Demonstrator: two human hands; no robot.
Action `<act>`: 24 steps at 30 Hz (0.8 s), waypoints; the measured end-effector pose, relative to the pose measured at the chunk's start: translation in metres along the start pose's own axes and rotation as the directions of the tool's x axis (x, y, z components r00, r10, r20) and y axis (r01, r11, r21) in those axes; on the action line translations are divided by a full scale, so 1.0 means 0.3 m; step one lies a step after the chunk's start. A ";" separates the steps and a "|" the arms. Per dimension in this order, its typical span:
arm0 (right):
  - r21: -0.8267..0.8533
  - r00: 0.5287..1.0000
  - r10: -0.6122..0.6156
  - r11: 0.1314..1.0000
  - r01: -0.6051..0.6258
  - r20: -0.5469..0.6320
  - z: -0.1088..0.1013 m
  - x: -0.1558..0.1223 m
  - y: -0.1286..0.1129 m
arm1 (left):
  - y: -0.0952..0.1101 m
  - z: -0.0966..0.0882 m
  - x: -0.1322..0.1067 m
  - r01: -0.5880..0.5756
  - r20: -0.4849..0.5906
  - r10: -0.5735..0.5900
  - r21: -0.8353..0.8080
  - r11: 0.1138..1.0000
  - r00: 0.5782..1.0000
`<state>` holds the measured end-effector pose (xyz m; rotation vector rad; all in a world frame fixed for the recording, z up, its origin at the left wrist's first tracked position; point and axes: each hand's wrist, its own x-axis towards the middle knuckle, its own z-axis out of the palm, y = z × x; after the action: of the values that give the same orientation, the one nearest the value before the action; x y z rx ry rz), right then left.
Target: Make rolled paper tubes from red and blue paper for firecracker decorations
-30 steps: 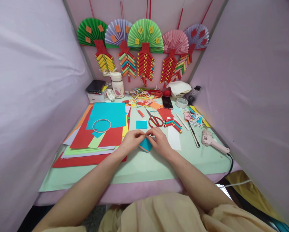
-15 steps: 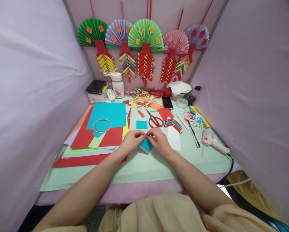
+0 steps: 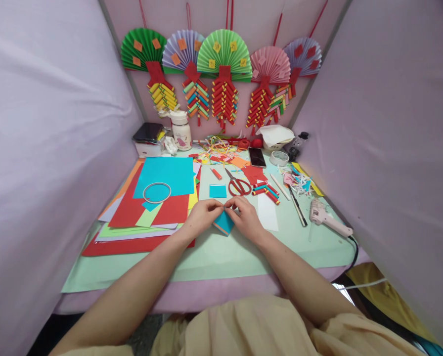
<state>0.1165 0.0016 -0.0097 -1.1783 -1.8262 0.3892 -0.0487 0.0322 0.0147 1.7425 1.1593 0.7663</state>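
Observation:
A small piece of blue paper (image 3: 223,223) with an orange strip along its lower edge is pinched at its top between both hands. My left hand (image 3: 203,215) is closed on its upper left, fingertips and thumb together. My right hand (image 3: 243,215) grips the top from the other side, its fingertips almost touching the left ones. The fingers hide the upper edge of the paper. Just beyond the hands lies another blue paper rectangle (image 3: 217,191). Red-handled scissors (image 3: 239,186) rest to its right, beside several rolled red and blue paper tubes (image 3: 266,192).
Stacked coloured sheets (image 3: 165,170) with a ring (image 3: 156,201) on top lie left. On the right are a glue gun (image 3: 327,217), a black-and-white pen (image 3: 298,207) and paper scraps (image 3: 299,179). A phone (image 3: 257,157) and bottle (image 3: 181,131) stand behind. Paper fans (image 3: 224,52) hang on the back wall.
Hardly anything differs. Both hands keep their pinch on the blue paper, and the whole view has shifted very slightly.

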 end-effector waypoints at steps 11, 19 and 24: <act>-0.001 1.000 0.000 1.000 0.000 0.005 -0.003 0.002 -0.002 | 0.004 0.001 -0.004 0.012 -0.001 -0.012 0.015 1.000 1.000; -0.001 1.000 0.003 1.000 -0.003 0.009 -0.006 0.002 -0.007 | 0.008 0.001 -0.005 0.030 0.007 -0.030 0.022 0.999 1.000; 0.004 1.000 0.016 1.000 -0.016 0.002 -0.004 0.000 -0.004 | 0.002 -0.001 -0.003 0.025 0.005 -0.025 0.027 0.999 1.000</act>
<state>0.1168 0.0007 -0.0081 -1.1904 -1.8175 0.4028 -0.0491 0.0312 0.0155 1.7486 1.1908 0.7340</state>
